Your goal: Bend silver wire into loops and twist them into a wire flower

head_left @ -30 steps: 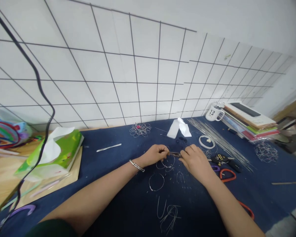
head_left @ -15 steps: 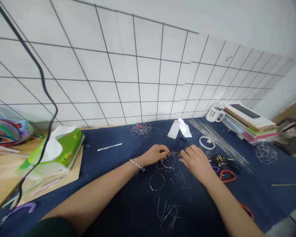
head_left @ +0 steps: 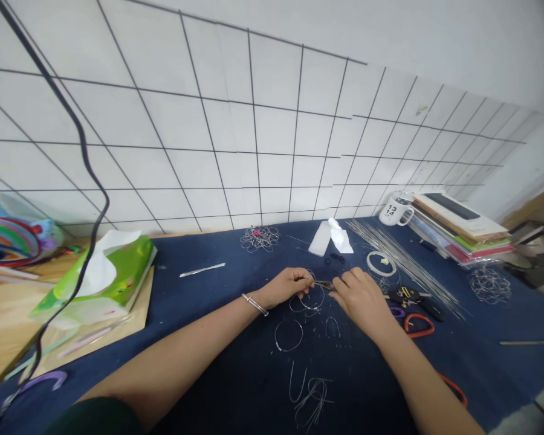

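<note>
My left hand [head_left: 292,286] pinches a thin wire ring [head_left: 315,307] whose loops hang below the fingertips. My right hand [head_left: 361,300] is wrapped round a pair of pliers [head_left: 325,284]; their jaws point left and meet the wire at my left fingertips. Exactly what the jaws grip is too small to tell. Below the hands, a separate wire ring [head_left: 289,349] lies flat on the dark blue cloth [head_left: 236,374]. Beside it is a small bent wire [head_left: 332,326]. Nearer me are a U-shaped wire [head_left: 298,396] and a tangle of bent wires [head_left: 316,402].
Right of my right hand lie black-and-yellow cutters [head_left: 408,295], red-orange handles [head_left: 419,326], a wire coil [head_left: 381,263] and a bundle of straight wires [head_left: 403,263]. Behind stand a mug [head_left: 393,210] and stacked books [head_left: 462,226]. A tissue pack [head_left: 127,272] and hanging black cable [head_left: 85,151] are left.
The view has shifted very slightly. Both hands stay in place with the wire ring and the pliers, and the ring's loops have turned a little.
</note>
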`<state>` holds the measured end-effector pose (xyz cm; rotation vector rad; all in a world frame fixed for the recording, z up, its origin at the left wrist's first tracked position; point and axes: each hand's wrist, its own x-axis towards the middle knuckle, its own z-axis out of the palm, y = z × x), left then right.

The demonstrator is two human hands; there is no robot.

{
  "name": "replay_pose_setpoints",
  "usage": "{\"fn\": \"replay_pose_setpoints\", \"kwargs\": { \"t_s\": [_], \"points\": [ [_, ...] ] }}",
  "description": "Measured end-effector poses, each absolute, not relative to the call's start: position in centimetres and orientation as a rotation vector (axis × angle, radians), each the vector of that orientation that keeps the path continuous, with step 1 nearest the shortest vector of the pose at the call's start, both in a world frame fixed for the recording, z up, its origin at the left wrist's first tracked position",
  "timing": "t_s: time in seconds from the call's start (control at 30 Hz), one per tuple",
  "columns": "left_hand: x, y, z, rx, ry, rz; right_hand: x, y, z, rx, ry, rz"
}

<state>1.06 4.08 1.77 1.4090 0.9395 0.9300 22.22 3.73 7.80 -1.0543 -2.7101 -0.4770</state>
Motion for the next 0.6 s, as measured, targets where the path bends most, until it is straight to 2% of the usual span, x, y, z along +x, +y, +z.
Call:
{"fn": "replay_pose_setpoints", "kwargs": {
  "t_s": [0.6],
  "points": [
    [1.36,3.94,1.65,1.436,0.970,0.988,21.46,2.94,7.77,-1.126,-2.651,-0.523]
  ]
}}
